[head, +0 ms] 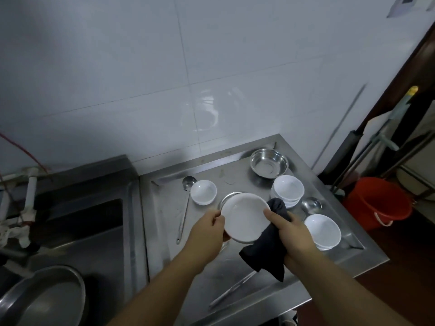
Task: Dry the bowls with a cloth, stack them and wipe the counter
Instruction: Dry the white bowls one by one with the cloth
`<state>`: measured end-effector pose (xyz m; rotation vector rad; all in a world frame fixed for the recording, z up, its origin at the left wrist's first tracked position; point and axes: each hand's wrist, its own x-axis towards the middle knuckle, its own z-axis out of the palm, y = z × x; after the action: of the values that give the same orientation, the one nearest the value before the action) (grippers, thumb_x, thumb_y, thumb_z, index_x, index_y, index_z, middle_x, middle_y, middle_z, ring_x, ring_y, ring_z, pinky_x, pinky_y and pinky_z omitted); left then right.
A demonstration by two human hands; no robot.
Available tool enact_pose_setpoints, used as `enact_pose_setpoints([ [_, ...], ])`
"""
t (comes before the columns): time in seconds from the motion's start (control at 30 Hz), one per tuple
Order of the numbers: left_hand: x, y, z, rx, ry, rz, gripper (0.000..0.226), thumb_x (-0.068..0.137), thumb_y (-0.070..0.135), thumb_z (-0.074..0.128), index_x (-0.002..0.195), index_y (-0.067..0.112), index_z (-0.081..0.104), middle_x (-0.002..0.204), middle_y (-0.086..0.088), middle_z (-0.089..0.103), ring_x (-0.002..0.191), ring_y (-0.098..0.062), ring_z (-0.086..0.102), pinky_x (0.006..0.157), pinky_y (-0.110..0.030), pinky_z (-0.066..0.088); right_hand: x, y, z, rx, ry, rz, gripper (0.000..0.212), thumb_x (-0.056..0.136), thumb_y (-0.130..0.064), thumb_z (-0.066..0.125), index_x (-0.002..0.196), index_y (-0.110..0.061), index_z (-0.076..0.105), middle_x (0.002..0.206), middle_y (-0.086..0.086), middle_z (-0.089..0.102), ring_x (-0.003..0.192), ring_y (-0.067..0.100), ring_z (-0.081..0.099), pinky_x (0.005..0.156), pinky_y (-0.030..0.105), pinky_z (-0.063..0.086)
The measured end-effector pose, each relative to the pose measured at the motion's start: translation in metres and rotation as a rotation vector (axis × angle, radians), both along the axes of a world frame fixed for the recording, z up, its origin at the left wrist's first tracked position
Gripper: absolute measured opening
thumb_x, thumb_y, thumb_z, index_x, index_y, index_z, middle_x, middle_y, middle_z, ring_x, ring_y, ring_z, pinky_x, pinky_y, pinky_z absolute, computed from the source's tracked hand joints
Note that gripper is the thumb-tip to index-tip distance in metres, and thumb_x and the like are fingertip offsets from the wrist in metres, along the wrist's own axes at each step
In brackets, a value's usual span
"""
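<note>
Left hand [209, 228] has its grip clamped on the left rim of a white bowl [244, 217], held up in the middle of the frame above the steel table [164, 231]. Right hand [290, 234] is grasping a dark cloth [267, 252] bunched against the bowl's right edge. Right of it sit two stacks of white bowls, one higher up [288, 189] and one lower down [323, 230], with a single small bowl [203, 191] to the upper left beside a ladle [186, 208]. A steel bowl [269, 166] sits near the back, and an orange bucket [377, 203] is on the floor at the right.
</note>
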<state>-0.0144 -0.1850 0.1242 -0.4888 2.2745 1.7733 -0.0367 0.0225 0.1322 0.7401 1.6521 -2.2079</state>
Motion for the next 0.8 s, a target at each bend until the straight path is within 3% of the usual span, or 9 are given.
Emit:
enact_pose_setpoints([
  [0.07,-0.011,0.024,-0.004,0.107,-0.055,0.040,0.023,0.107,0.029,0.051,0.123,0.027,0.069,0.115,-0.002,0.075,0.103,-0.019,0.075,0.087,-0.038,0.066,-0.007,0.027,-0.009,0.088,-0.013,-0.004,0.031,0.085,-0.024,0.087,0.111,-0.015,0.074,0.097,0.011,0.081,0.088,0.029,0.079,0.068,0.037,0.062],
  [0.17,-0.025,0.066,-0.010,0.164,-0.082,0.052,0.017,0.105,0.027,0.057,0.114,0.030,0.071,0.111,-0.001,0.077,0.100,-0.018,0.077,0.086,-0.037,0.066,-0.020,0.074,-0.023,0.241,-0.019,0.002,0.029,0.080,-0.026,0.090,0.102,-0.020,0.073,0.093,0.008,0.079,0.080,0.026,0.077,0.060,0.033,0.061],
  [0.37,-0.057,0.162,-0.026,0.259,-0.215,0.068,0.022,0.103,0.022,0.063,0.124,0.018,0.070,0.115,-0.005,0.077,0.100,-0.019,0.078,0.083,-0.032,0.065,-0.049,0.170,-0.053,0.366,-0.052,-0.021,0.030,0.077,-0.032,0.092,0.096,-0.026,0.071,0.089,0.002,0.077,0.080,0.025,0.075,0.063,0.035,0.060],
  [0.53,-0.079,0.227,-0.048,0.280,-0.308,0.157,0.017,0.103,0.015,0.063,0.118,0.017,0.071,0.113,-0.010,0.077,0.103,-0.027,0.077,0.084,-0.038,0.066,-0.071,0.233,-0.080,0.363,-0.138,-0.010,0.027,0.083,-0.034,0.085,0.104,-0.024,0.070,0.095,0.005,0.076,0.087,0.030,0.075,0.072,0.044,0.062],
  [0.63,-0.085,0.253,-0.064,0.278,-0.362,0.201,0.014,0.103,0.015,0.062,0.112,0.019,0.073,0.110,-0.009,0.078,0.101,-0.026,0.077,0.082,-0.038,0.066,-0.078,0.258,-0.092,0.373,-0.170,0.019,0.024,0.082,-0.030,0.086,0.097,-0.033,0.067,0.099,0.006,0.076,0.090,0.032,0.074,0.082,0.055,0.063],
  [0.7,-0.088,0.265,-0.077,0.258,-0.379,0.211,0.014,0.101,0.016,0.065,0.108,0.022,0.075,0.110,-0.007,0.078,0.101,-0.025,0.077,0.078,-0.035,0.066,-0.081,0.271,-0.101,0.418,-0.168,0.048,0.028,0.082,-0.028,0.086,0.098,-0.035,0.064,0.098,0.001,0.075,0.089,0.029,0.073,0.082,0.052,0.063],
  [0.8,-0.089,0.279,-0.099,0.190,-0.428,0.228,0.017,0.099,0.017,0.067,0.112,0.022,0.076,0.110,-0.003,0.078,0.099,-0.024,0.076,0.084,-0.039,0.067,-0.082,0.285,-0.116,0.495,-0.180,0.084,0.031,0.082,-0.025,0.084,0.093,-0.039,0.059,0.090,-0.010,0.068,0.083,0.019,0.068,0.077,0.043,0.059],
])
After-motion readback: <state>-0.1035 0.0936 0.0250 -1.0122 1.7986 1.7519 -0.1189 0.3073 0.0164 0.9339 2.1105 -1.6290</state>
